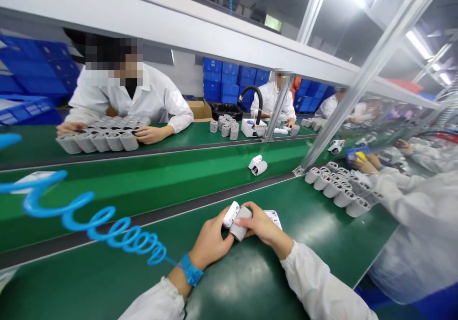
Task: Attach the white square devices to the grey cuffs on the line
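Both of my hands are closed around one small device, a grey rounded housing with a white end part angled out at its upper left. My left hand grips it from the left and below, and a blue wrist strap circles that wrist. From the right, my right hand has its thumb across the grey housing and fingers over its top. A white flat piece with holes lies on the green work surface, partly hidden behind my right hand.
A coiled blue cord hangs at left, leading to the wrist strap. A similar device lies on the green conveyor. Rows of grey housings stand at right near a co-worker's sleeve. A metal post rises there.
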A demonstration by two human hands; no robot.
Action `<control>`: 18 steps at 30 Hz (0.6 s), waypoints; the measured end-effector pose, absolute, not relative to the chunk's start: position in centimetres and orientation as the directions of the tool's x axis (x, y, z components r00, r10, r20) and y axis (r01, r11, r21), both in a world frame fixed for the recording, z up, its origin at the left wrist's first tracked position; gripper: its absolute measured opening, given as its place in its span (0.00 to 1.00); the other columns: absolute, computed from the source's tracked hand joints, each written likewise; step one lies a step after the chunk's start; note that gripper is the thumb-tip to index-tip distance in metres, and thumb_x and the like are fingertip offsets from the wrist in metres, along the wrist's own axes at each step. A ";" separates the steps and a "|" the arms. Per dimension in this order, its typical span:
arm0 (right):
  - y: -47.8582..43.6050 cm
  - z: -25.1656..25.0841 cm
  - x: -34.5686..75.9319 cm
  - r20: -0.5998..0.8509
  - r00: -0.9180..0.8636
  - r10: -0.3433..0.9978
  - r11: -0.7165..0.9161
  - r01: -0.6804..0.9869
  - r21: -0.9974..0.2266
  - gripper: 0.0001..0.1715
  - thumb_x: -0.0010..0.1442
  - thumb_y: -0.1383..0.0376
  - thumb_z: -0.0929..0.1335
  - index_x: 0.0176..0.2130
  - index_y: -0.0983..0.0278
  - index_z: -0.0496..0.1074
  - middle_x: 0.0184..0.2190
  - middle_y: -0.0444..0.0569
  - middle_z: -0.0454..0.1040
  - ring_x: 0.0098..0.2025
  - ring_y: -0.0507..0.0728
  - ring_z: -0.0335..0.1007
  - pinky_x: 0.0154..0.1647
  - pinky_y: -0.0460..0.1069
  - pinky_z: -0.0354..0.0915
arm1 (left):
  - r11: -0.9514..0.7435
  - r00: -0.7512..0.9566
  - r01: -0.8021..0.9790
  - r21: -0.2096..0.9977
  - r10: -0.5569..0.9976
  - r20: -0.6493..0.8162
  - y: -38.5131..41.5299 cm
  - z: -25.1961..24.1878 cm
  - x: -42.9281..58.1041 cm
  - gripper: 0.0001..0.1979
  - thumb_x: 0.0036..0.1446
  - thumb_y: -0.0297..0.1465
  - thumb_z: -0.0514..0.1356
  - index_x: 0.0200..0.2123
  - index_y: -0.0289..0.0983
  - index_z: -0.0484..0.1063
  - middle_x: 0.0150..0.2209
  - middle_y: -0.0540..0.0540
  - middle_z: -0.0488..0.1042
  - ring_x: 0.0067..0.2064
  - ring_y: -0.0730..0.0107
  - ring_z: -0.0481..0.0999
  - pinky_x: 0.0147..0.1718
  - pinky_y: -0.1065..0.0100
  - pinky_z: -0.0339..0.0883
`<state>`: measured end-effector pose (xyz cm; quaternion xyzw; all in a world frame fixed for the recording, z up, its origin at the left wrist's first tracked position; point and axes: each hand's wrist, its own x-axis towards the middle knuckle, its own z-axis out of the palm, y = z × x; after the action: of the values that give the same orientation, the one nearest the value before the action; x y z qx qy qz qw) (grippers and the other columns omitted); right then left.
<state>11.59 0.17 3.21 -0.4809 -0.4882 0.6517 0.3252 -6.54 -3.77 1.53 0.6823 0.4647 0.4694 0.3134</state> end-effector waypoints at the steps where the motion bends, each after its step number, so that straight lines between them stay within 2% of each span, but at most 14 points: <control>1: 0.1 3.3 11.6 -0.315 -0.337 0.887 -0.311 0.066 -0.948 0.35 0.42 0.55 0.81 0.43 0.60 0.65 0.33 0.43 0.74 0.31 0.57 0.75 0.25 0.50 0.73 | -0.398 0.181 0.339 0.852 0.917 0.356 -3.7 1.7 -6.8 0.28 0.48 0.23 0.61 0.53 0.46 0.75 0.50 0.47 0.79 0.48 0.53 0.80 0.49 0.59 0.72; 4: -0.2 3.3 11.7 -0.324 -0.360 0.875 -0.306 0.108 -0.946 0.31 0.45 0.54 0.80 0.42 0.60 0.67 0.34 0.45 0.75 0.33 0.58 0.76 0.25 0.50 0.74 | -0.441 0.271 0.369 0.818 0.893 0.359 -3.5 2.0 -7.4 0.30 0.48 0.22 0.60 0.55 0.47 0.73 0.52 0.47 0.78 0.49 0.55 0.80 0.49 0.60 0.72; 10: -0.4 2.8 11.6 -0.294 -0.397 0.869 -0.251 0.158 -0.955 0.29 0.52 0.48 0.76 0.45 0.61 0.69 0.38 0.49 0.75 0.36 0.60 0.77 0.24 0.50 0.74 | -0.454 0.296 0.387 0.802 0.885 0.359 -3.3 1.9 -7.6 0.30 0.49 0.23 0.60 0.56 0.46 0.71 0.50 0.47 0.79 0.47 0.56 0.80 0.46 0.63 0.72; 14: -0.6 2.5 11.4 -0.292 -0.386 0.875 -0.211 0.238 -0.948 0.31 0.55 0.43 0.72 0.47 0.61 0.67 0.38 0.50 0.75 0.33 0.60 0.77 0.23 0.50 0.73 | -0.407 0.242 0.412 0.815 0.911 0.332 -3.4 1.4 -7.4 0.27 0.50 0.25 0.61 0.55 0.44 0.71 0.45 0.46 0.81 0.43 0.57 0.81 0.43 0.63 0.72; 18: -0.8 2.8 11.4 -0.302 -0.435 0.848 -0.181 0.296 -0.938 0.36 0.60 0.38 0.65 0.53 0.61 0.62 0.31 0.48 0.76 0.26 0.58 0.77 0.20 0.49 0.71 | -0.292 0.133 0.392 0.872 0.956 0.261 -3.5 1.1 -7.3 0.25 0.48 0.26 0.62 0.52 0.39 0.68 0.41 0.46 0.80 0.40 0.60 0.80 0.40 0.64 0.72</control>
<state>11.44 -0.84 2.80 -0.4793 -0.5972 0.6007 0.2297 -7.26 -3.55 1.11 0.6781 0.4970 0.4317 0.3269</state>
